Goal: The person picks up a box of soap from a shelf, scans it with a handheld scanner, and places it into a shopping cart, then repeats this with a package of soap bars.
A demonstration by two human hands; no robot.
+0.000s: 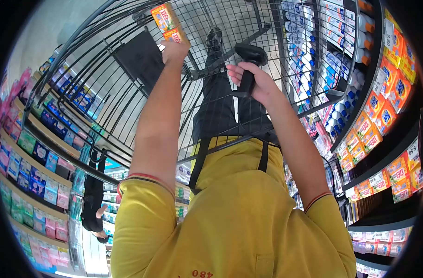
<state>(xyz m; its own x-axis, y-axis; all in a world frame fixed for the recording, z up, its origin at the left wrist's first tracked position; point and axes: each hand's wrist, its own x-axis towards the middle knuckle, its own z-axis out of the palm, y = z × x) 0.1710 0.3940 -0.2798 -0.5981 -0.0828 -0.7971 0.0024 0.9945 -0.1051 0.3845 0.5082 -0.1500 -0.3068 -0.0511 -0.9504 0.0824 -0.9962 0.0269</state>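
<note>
My left hand [175, 52] is closed around the near end of two orange-and-yellow boxed packs [164, 18], lined up end to end over the wire cart [123, 99]. My right hand [257, 83] is wrapped around the upright grip of a black handled device [250, 54], its fingertips showing left of the grip. The device has a wide, rounded head above the grip. Beside my left forearm, a flat black panel [139, 60] is fixed to the cart's wire side.
Shelves of orange packs [386, 116] with price tags curve along the right. Rows of white bottles [297, 46] stand nearer the cart. Shelves of small coloured packs [35, 180] line the left, where another person in dark clothes [92, 199] is partly visible.
</note>
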